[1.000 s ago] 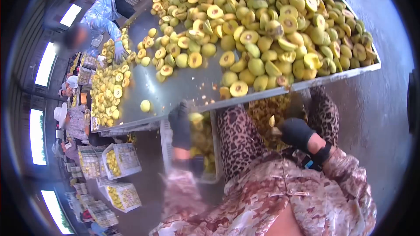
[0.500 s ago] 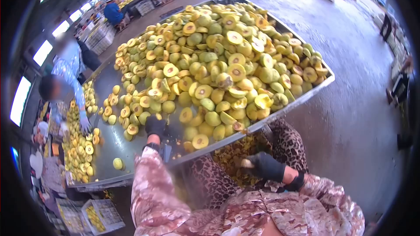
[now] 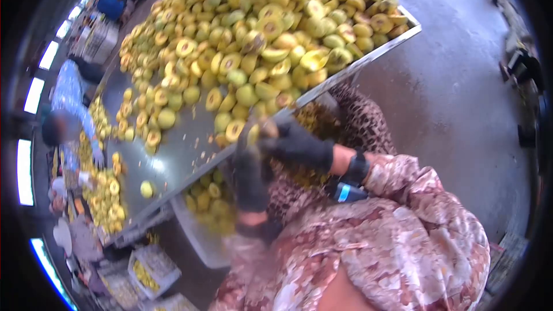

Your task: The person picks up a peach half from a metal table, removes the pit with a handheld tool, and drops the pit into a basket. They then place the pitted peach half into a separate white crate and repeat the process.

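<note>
Beside the table (image 3: 173, 167), the left hand (image 3: 249, 175) grips a fruit (image 3: 253, 133). The right hand (image 3: 299, 147) clasps a blurred object (image 3: 268, 128).

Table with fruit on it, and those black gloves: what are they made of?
The table looks like smooth metal, perhaps steel: its gray top shows a bright glare. The black gloves seem soft and matte, fitting snugly without shine; maybe fabric, maybe rubber, as blur hides any weave.
</note>
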`<move>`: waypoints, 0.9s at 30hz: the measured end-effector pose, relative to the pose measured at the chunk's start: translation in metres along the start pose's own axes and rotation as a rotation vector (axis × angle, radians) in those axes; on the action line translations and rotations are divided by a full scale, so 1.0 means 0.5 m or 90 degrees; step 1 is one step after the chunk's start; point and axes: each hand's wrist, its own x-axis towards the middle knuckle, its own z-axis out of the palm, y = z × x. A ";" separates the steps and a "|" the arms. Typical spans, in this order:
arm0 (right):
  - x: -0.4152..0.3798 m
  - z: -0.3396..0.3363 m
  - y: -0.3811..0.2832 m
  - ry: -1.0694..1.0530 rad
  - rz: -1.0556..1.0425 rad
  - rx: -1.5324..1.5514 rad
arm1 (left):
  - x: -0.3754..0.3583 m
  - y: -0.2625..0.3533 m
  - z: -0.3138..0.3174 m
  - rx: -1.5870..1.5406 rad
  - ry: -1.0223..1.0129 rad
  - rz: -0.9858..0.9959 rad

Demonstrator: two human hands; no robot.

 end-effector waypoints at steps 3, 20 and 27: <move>-0.029 -0.012 -0.076 0.003 0.043 -0.074 | -0.004 -0.046 -0.031 0.241 0.048 0.120; -0.034 0.001 0.075 0.012 -0.109 -0.253 | 0.036 -0.058 0.042 -0.398 0.137 -0.043; -0.016 -0.028 0.054 -0.244 -0.139 -0.220 | 0.044 -0.039 0.025 -0.490 0.038 -0.144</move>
